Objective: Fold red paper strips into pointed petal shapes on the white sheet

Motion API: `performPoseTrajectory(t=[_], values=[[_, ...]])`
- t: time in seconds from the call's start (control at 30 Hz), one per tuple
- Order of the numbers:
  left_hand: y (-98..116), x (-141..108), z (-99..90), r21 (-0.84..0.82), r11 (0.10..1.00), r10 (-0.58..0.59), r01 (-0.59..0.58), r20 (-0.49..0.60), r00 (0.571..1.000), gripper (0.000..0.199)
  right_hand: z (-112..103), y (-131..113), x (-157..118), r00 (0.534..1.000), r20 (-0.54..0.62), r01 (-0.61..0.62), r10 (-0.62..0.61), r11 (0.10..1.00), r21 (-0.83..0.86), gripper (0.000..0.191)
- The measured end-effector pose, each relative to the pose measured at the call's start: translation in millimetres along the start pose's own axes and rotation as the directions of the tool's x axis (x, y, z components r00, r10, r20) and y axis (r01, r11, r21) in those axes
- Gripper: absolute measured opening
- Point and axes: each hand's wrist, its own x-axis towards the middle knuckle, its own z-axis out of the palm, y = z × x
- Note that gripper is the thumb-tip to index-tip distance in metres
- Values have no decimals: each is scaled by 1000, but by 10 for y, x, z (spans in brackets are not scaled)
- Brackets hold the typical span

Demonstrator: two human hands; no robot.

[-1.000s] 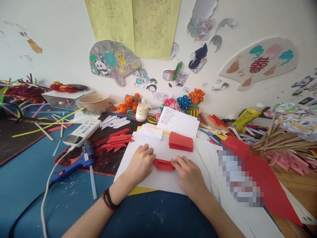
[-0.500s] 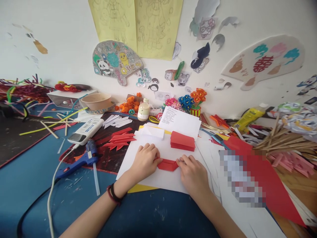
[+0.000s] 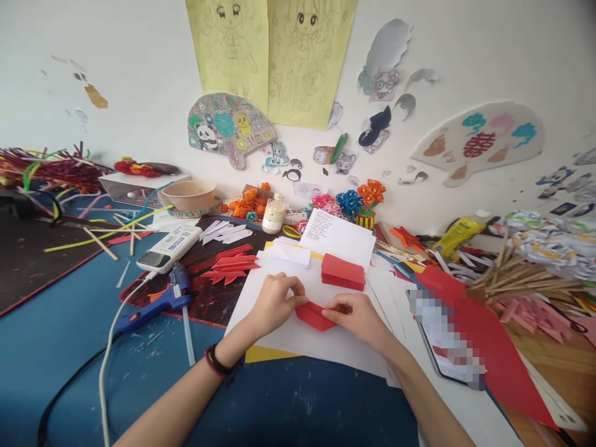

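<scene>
A small folded piece of red paper (image 3: 316,316) is held between my two hands, just above the white sheets (image 3: 284,332). My left hand (image 3: 278,301) pinches its left end between thumb and fingertips. At the other end, my right hand (image 3: 356,315) grips it the same way. Beyond the hands lies a stack of red paper rectangles (image 3: 343,273), with a folded white paper (image 3: 289,254) to its left. Several pointed red paper pieces (image 3: 231,264) are piled farther left, below a group of white paper strips (image 3: 226,233).
A blue glue gun (image 3: 156,305) and a white power strip (image 3: 170,248) with cables lie to the left. A glue bottle (image 3: 273,214) stands at the back. On the right are a phone (image 3: 437,354), large red paper (image 3: 507,379) and wooden sticks (image 3: 496,267).
My right hand has shifted its hold, thumb and fingers now curling over the red paper's right end. The paper is tilted, its right end lower. The camera view has moved slightly.
</scene>
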Motion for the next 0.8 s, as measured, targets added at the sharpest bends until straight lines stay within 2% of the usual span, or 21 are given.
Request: performPoseTrajectory(t=[0.1,0.2,0.27,0.37,0.5,0.67,0.8], values=[[3,27,-42,-184,983,-35,23,-61,998,11,25,7,87,998,23,-63,61,994,86,30],[-15,42,-41,-373,927,-97,45,-123,988,28,79,-23,176,995,-66,-51,70,966,254,37],[-20,35,-2,-439,896,-115,71,-75,991,40,138,-58,217,982,-158,-39,105,928,371,42],[2,10,90,-391,913,-118,117,22,993,39,252,-82,238,964,-217,-27,154,867,498,43],[41,-10,160,-325,940,-100,101,19,995,29,346,-35,210,984,-153,12,91,824,566,35],[17,-6,124,-341,931,-131,127,11,991,32,308,-3,157,1000,13,-22,18,881,472,38],[40,-25,106,-381,914,-141,142,31,989,36,277,-48,100,998,64,-31,3,893,450,37]])
